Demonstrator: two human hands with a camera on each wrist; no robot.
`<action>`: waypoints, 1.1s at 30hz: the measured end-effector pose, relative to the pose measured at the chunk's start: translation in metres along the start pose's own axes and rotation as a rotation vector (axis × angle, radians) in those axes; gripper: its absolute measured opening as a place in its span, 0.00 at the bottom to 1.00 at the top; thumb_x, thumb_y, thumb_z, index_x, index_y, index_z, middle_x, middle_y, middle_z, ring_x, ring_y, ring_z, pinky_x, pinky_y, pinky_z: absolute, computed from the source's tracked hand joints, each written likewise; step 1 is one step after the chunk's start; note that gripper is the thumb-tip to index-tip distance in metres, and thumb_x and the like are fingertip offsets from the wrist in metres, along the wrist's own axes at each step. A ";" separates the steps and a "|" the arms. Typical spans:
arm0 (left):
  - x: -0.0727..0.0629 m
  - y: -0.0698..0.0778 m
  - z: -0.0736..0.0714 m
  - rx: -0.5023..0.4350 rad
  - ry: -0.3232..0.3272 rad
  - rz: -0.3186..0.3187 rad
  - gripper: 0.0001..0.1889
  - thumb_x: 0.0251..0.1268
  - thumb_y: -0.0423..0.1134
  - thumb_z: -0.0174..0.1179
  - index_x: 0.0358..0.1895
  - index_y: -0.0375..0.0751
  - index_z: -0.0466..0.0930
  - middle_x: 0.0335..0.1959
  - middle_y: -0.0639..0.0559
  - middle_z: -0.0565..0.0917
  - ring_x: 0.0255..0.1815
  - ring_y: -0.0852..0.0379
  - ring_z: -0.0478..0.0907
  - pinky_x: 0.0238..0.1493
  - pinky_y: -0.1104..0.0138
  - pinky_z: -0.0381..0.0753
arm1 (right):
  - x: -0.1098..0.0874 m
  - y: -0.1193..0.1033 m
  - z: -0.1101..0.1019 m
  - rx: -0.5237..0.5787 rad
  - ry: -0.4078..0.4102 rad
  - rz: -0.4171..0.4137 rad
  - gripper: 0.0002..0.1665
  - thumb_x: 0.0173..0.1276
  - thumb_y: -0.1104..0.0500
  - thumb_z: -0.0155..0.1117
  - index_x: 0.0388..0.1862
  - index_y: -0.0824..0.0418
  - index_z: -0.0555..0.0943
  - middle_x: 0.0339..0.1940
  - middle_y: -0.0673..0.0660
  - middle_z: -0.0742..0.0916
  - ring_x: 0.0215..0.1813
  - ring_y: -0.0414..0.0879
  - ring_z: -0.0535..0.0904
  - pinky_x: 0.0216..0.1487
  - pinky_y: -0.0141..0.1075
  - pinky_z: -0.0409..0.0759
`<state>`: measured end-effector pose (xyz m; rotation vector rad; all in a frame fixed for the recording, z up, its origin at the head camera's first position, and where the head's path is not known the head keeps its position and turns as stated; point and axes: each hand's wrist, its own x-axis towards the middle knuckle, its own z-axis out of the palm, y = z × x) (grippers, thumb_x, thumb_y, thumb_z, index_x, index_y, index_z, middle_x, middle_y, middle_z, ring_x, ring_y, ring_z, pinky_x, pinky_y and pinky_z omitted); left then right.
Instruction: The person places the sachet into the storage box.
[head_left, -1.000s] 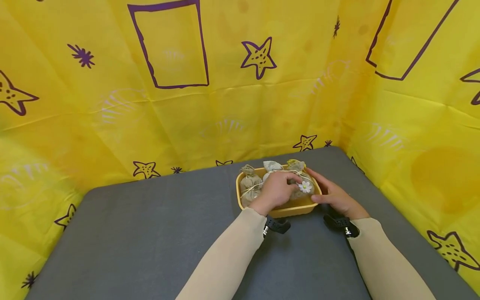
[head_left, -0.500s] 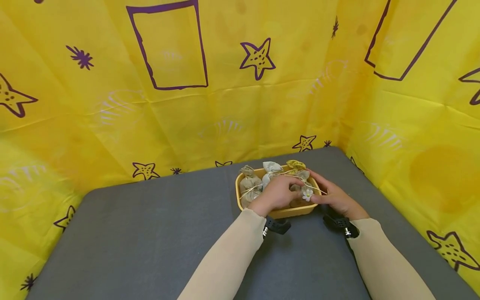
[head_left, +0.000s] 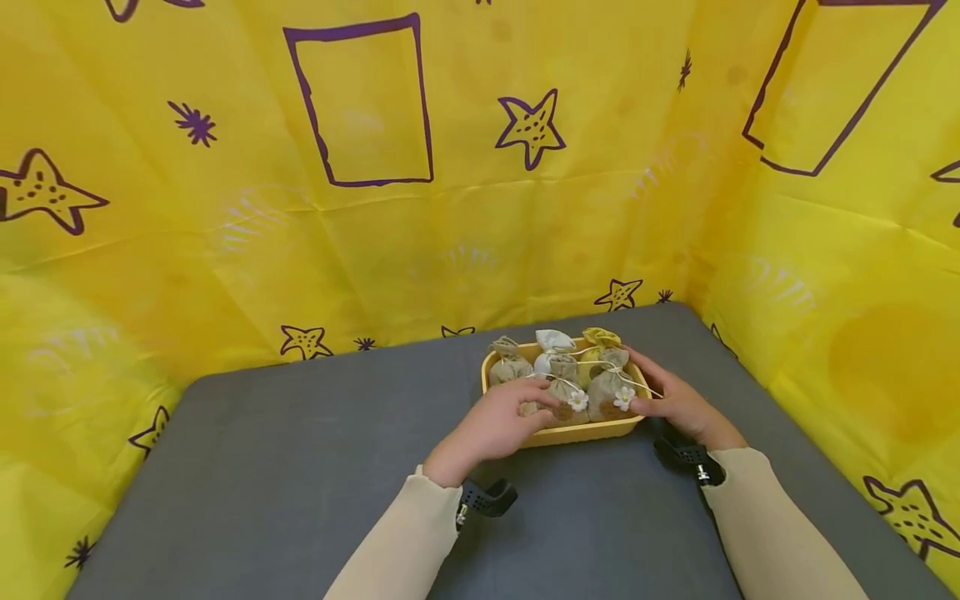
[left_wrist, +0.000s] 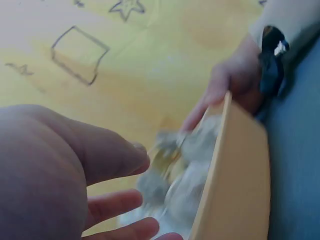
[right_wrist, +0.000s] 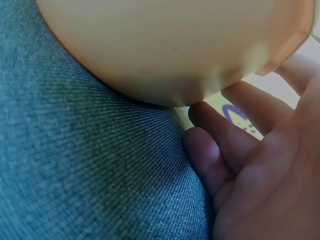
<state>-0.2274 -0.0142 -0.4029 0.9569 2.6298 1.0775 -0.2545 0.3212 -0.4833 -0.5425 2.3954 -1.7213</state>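
A yellow plastic box (head_left: 592, 431) holds several small drawstring pouches. At its front right is a grey-beige pouch (head_left: 604, 398) with a white flower, and left of it a similar flowered pouch (head_left: 564, 392). A white pouch (head_left: 553, 340) and a yellow pouch (head_left: 600, 337) stand behind, a brown pouch (head_left: 507, 365) at the left end. My left hand (head_left: 495, 421) hovers over the front left part, thumb and fingers apart, holding nothing visible; it partly hides what lies below. My right hand (head_left: 686, 408) grips the box's right end, thumb at the rim, fingers against the outer wall (right_wrist: 165, 65).
The box stands on a dark grey tabletop (head_left: 300, 483), toward the back right. Yellow fabric (head_left: 360, 250) printed with purple stars hangs behind and along the sides. A black strap (head_left: 489, 497) is on the left wrist, another strap (head_left: 681, 452) on the right.
My left hand has let go and drawn left toward me, revealing a flowered pouch at the front middle. The front right pouch now stands upright. My right hand stays at the box's end.
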 end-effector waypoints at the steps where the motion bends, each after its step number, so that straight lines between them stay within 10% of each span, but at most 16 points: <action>1: -0.008 -0.006 -0.005 0.004 0.010 -0.004 0.13 0.73 0.43 0.58 0.53 0.45 0.87 0.67 0.50 0.76 0.62 0.53 0.74 0.61 0.56 0.71 | -0.001 0.001 0.000 -0.007 0.001 0.005 0.52 0.65 0.57 0.68 0.83 0.49 0.52 0.80 0.60 0.56 0.76 0.62 0.53 0.65 0.38 0.63; 5: -0.039 -0.029 -0.024 0.038 0.074 -0.064 0.12 0.72 0.40 0.59 0.53 0.44 0.86 0.68 0.45 0.73 0.56 0.46 0.78 0.55 0.52 0.75 | -0.003 0.007 0.000 0.001 -0.002 0.014 0.52 0.65 0.58 0.67 0.83 0.49 0.51 0.81 0.61 0.55 0.76 0.63 0.52 0.67 0.46 0.62; 15: -0.085 -0.076 -0.057 0.294 0.197 -0.451 0.27 0.71 0.48 0.61 0.68 0.39 0.74 0.75 0.29 0.56 0.72 0.28 0.55 0.64 0.36 0.59 | -0.001 0.017 -0.006 0.041 0.007 -0.007 0.52 0.65 0.58 0.68 0.83 0.50 0.51 0.80 0.62 0.55 0.76 0.64 0.50 0.59 0.25 0.64; 33: -0.077 -0.083 -0.047 0.404 0.130 -0.757 0.41 0.74 0.68 0.40 0.80 0.44 0.51 0.79 0.32 0.35 0.73 0.23 0.21 0.65 0.31 0.28 | -0.007 0.002 -0.018 -0.122 0.012 0.046 0.53 0.66 0.57 0.70 0.83 0.52 0.50 0.78 0.65 0.59 0.73 0.65 0.59 0.62 0.41 0.70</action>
